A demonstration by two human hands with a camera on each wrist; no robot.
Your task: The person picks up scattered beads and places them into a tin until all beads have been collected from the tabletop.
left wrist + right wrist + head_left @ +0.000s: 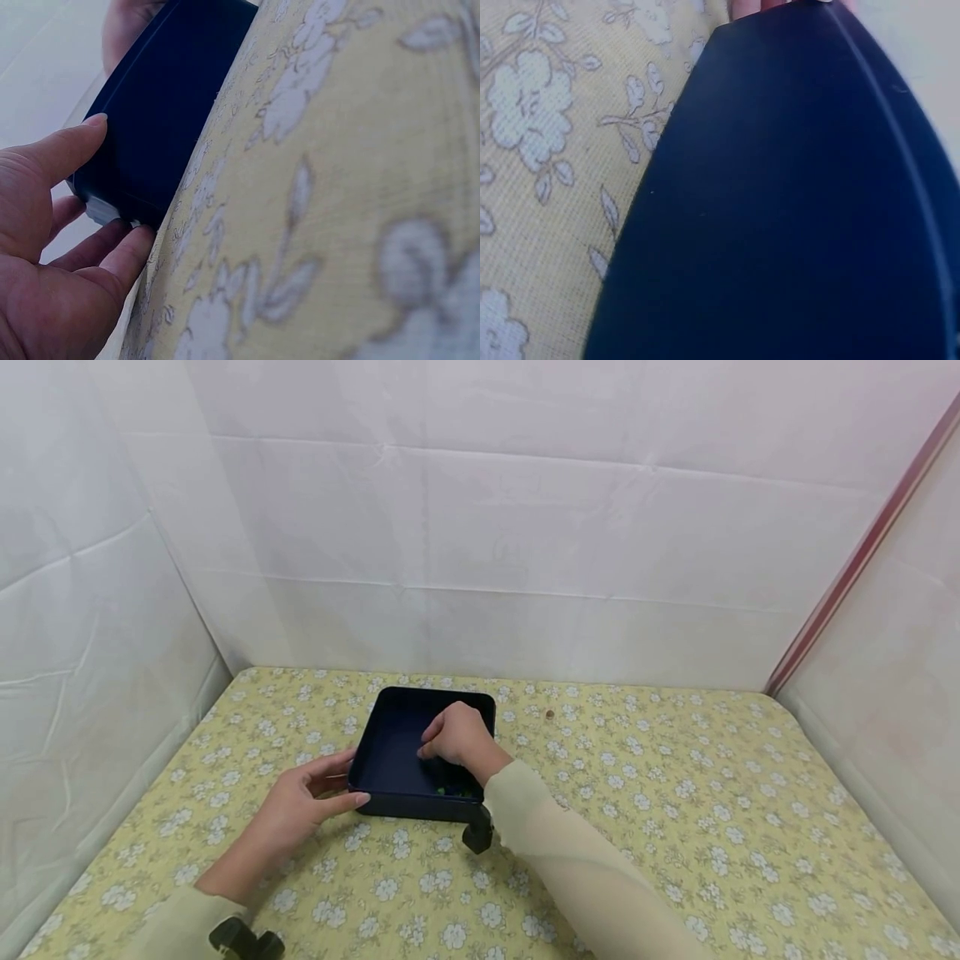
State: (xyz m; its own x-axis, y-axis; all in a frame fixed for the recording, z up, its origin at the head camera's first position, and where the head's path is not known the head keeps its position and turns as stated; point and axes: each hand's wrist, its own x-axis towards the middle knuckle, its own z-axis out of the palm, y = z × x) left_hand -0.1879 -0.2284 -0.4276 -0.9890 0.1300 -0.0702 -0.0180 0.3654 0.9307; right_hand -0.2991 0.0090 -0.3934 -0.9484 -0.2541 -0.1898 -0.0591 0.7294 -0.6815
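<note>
A square dark blue tray [420, 806] with low walls lies on the flowered cloth. My left hand [303, 793] grips its near left corner, thumb on the front wall and fingers along the left side. In the left wrist view the thumb [79, 146] presses the tray's wall [157, 105]. Inside the tray, my right hand [457, 735] reaches down with bent fingers, fingertips close over the floor; I cannot tell whether they pinch anything. Small green bits [441, 791] lie by the near right corner. The outer wall [765, 187] fills the right wrist view.
The yellow flowered cloth [675, 827] covers the table. A small brown round thing [550, 714] lies on it, right of the tray's far corner. White sheeting [487, 527] hangs behind the table and at both sides. Black wrist devices [477, 837] sit on both forearms.
</note>
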